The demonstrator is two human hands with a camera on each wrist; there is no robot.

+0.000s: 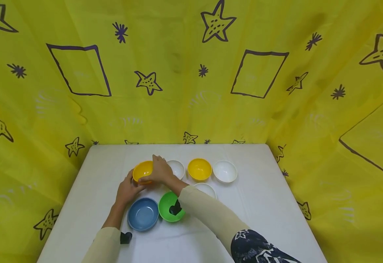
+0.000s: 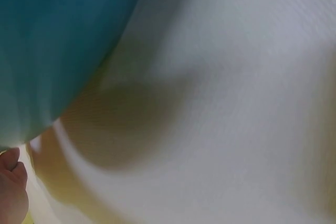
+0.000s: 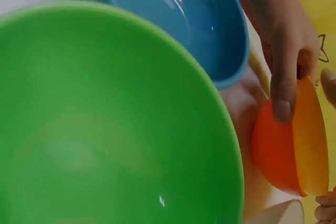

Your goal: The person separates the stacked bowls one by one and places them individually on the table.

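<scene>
A yellow bowl is at the back left of the white table, held between both hands. My left hand grips its left side; in the right wrist view the left thumb presses on the bowl's outer wall. Across the bowl's right side reaches my right hand, thumb at the near side and fingers toward the back. Only bits of the right hand show at its own wrist view's edge. Nearer me sit a blue bowl and a green bowl, side by side. The right sleeve partly covers the green one.
Right of the hands, a white bowl, a second yellow bowl and another white bowl stand in a back row. A further white bowl is partly behind the right forearm. Yellow curtains enclose the table.
</scene>
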